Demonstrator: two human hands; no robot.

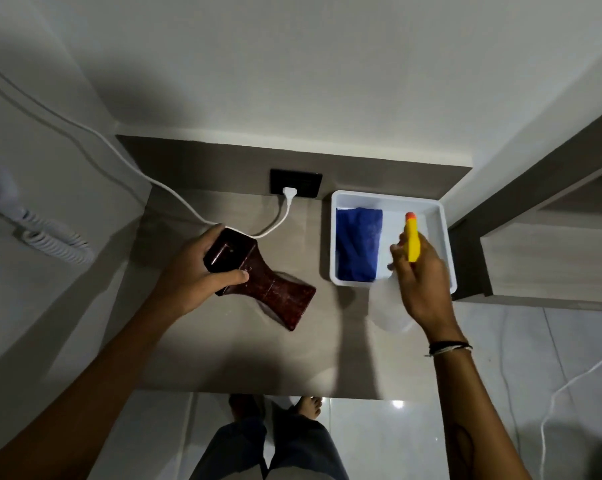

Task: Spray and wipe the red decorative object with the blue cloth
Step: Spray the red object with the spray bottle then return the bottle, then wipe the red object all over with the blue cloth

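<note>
Head view, the only one I had, looked down on a grey counter [244, 355] set into a corner. At centre left my left hand [192, 275] had its fingers [235, 276] clenched round the upper block of the red decorative object [278, 292], which leaned over with its flared lower end touching the counter toward the middle of the frame. At centre right my right hand [419, 271] gripped a spray bottle [391, 306], yellow trigger head up and clear body blurred beneath the palm; its nozzle pointed toward the top of the frame, not at the object. The bottle hung over the near corner of a white tray [445, 230], and the blue cloth [357, 245] lay folded inside the tray's left half.

The risks I judged from there: fired from that aim, mist would have gone toward the tray and the back wall. The bigger worry was the black wall socket [296, 182] at upper centre with a white plug [289, 192] in it, its cable [275, 225] running just behind the object; stray spray could have wetted it. The glossy object was held at one end only, so once wet it might have slipped or pivoted on its resting corner. The blur on the bottle suggested a quick movement, which could have knocked the tray's rim.
</note>
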